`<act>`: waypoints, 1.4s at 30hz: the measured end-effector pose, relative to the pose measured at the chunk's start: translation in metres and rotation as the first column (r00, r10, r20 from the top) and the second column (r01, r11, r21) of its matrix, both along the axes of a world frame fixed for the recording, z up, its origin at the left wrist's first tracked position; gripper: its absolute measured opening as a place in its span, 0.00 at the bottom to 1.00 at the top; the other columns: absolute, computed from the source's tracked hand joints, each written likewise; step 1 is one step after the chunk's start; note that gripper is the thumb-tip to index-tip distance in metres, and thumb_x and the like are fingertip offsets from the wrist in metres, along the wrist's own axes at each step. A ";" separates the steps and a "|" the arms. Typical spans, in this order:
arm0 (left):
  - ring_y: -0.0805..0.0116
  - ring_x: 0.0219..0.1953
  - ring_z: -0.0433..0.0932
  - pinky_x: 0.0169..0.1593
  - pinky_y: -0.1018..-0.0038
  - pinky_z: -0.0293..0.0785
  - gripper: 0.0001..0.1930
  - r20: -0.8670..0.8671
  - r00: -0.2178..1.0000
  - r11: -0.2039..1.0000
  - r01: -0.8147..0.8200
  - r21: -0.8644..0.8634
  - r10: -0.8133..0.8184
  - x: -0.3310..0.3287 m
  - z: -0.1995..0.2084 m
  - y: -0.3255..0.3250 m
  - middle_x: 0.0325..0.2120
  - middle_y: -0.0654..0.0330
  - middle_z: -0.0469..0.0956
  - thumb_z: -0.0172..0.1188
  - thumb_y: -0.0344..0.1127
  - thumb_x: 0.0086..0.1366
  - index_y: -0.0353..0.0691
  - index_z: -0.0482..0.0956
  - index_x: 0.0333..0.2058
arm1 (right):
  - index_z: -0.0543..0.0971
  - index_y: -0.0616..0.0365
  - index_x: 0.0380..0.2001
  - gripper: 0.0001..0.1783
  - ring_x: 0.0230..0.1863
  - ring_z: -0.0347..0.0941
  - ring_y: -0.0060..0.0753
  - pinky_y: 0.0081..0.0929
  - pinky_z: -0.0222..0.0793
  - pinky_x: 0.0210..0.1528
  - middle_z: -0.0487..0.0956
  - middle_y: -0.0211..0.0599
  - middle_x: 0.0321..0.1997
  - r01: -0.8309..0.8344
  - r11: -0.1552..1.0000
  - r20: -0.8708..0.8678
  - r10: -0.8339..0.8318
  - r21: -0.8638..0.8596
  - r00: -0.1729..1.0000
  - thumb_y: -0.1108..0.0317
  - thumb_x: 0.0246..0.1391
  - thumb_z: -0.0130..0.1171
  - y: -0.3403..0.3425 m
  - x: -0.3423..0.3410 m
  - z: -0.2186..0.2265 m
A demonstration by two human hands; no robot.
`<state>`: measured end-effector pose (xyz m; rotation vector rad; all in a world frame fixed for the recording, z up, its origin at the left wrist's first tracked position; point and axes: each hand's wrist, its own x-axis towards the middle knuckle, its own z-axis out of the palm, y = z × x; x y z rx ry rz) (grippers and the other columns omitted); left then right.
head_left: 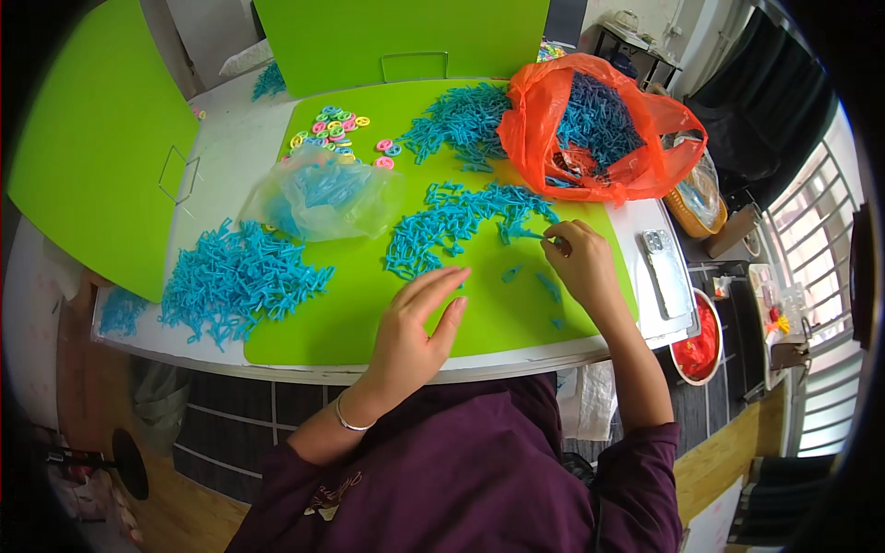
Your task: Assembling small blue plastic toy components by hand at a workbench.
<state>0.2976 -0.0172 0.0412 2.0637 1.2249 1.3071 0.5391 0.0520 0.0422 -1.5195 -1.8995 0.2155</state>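
Observation:
My left hand (415, 330) hovers over the green mat (369, 318), fingers stretched out and thumb apart; a speck of blue shows by its fingertips, and I cannot tell whether it touches them. With thumb and forefinger, my right hand (581, 263) pinches a small blue plastic clip (527, 233) at the right end of a curved spread of similar clips (442, 221). A few loose blue pieces (548, 286) lie on the mat between my hands. To the left sits a large heap of blue clips (240, 281), partly off the mat.
An orange-red plastic bag (530, 120) full of darker blue pieces stands at back right, beside another blue pile (461, 120). Behind a translucent bag (359, 203) lie pastel rings (332, 129). Green panels (396, 41) rise at back and left. A phone (664, 272) rests at the right edge.

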 end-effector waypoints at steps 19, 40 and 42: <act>0.73 0.37 0.76 0.39 0.77 0.72 0.11 0.679 0.730 0.668 0.543 -0.509 -0.076 -0.001 -0.032 0.007 0.38 0.54 0.77 0.44 0.35 0.68 0.37 0.66 0.45 | 0.79 0.59 0.33 0.08 0.31 0.73 0.44 0.37 0.69 0.33 0.75 0.44 0.31 -0.180 0.983 0.060 0.178 0.040 0.982 0.75 0.48 0.53 -0.005 -0.026 -0.007; 0.65 0.45 0.76 0.43 0.79 0.74 0.19 0.890 0.451 0.455 0.779 -0.431 0.070 -0.002 -0.018 0.003 0.45 0.55 0.73 0.46 0.33 0.67 0.40 0.62 0.57 | 0.77 0.62 0.26 0.06 0.23 0.70 0.26 0.21 0.67 0.27 0.74 0.35 0.25 -0.226 0.972 -0.308 0.198 -0.058 0.930 0.76 0.41 0.63 -0.070 -0.047 0.022; 0.65 0.44 0.76 0.43 0.79 0.74 0.19 0.887 0.457 0.445 0.781 -0.438 0.072 0.000 -0.015 0.001 0.45 0.55 0.73 0.46 0.33 0.67 0.40 0.62 0.57 | 0.77 0.61 0.26 0.06 0.22 0.69 0.24 0.19 0.66 0.26 0.73 0.32 0.24 -0.174 0.981 -0.228 0.188 0.081 0.955 0.78 0.40 0.63 -0.078 -0.053 0.022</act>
